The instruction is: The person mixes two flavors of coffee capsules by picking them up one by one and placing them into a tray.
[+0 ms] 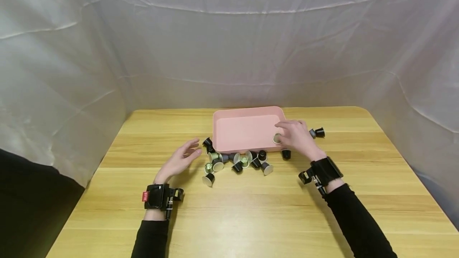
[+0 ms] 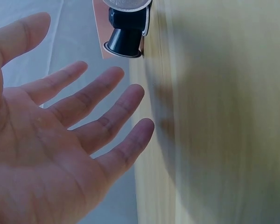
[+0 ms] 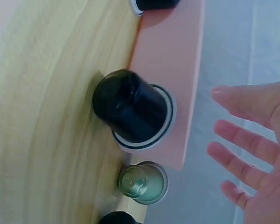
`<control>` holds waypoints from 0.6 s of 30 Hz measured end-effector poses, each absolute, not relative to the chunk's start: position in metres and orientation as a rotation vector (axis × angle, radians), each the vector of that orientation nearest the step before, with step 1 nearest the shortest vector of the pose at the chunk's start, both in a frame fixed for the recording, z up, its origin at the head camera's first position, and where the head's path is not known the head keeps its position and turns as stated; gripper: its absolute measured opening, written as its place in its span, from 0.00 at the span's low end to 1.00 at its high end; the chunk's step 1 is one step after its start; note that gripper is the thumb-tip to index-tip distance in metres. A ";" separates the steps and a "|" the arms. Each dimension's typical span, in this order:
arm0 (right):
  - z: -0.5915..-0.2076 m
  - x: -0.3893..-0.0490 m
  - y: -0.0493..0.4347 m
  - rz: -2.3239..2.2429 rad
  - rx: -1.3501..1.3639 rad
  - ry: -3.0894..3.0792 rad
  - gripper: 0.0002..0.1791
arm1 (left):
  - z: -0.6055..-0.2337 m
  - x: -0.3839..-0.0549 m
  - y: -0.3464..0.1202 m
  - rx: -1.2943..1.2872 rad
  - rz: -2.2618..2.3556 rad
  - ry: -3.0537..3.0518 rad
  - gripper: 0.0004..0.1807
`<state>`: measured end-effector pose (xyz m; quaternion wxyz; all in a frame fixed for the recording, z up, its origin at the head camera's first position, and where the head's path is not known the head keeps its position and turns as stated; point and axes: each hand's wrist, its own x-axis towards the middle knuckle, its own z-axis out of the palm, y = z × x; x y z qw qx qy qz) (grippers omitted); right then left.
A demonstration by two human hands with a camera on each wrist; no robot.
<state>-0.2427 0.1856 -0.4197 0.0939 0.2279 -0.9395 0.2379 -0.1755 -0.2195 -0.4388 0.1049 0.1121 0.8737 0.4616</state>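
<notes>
My left hand (image 1: pixel 178 162) hovers left of the coffee capsules with its fingers apart. The left wrist view shows its palm bare and a black coffee capsule (image 2: pixel 123 43) beyond the fingers. My right hand (image 1: pixel 297 136) is over the right end of the pink tray (image 1: pixel 247 111), fingers loosely bent. By its fingertips a coffee capsule with a pale lid (image 1: pixel 277 138) shows against the tray's front right part. In the right wrist view nothing sits between thumb and fingers; a black capsule (image 3: pixel 130 107) and a green capsule (image 3: pixel 144 182) stand near the tray wall (image 3: pixel 172 60).
Black, grey and green coffee capsules (image 1: pixel 244 161) lie along the tray's front edge. One black capsule (image 1: pixel 286 154) is at the front right corner, and a dark pair (image 1: pixel 319 132) lies right of the tray. Pale cloth (image 1: pixel 244 51) hangs behind the wooden table (image 1: pixel 244 218).
</notes>
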 end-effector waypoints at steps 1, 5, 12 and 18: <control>-0.420 -0.240 0.188 0.742 0.679 -2.742 0.21 | -0.439 -0.176 -0.219 0.332 1.356 2.577 0.34; -0.422 -0.232 0.194 0.868 0.676 -2.601 0.23 | -0.437 -0.176 -0.218 0.333 1.323 2.599 0.35; -0.433 -0.222 0.210 1.012 0.542 -2.516 0.26 | -0.433 -0.173 -0.217 0.355 1.290 2.663 0.34; -0.447 -0.216 0.224 1.166 0.495 -2.426 0.30 | -0.432 -0.164 -0.216 0.461 1.264 2.782 0.30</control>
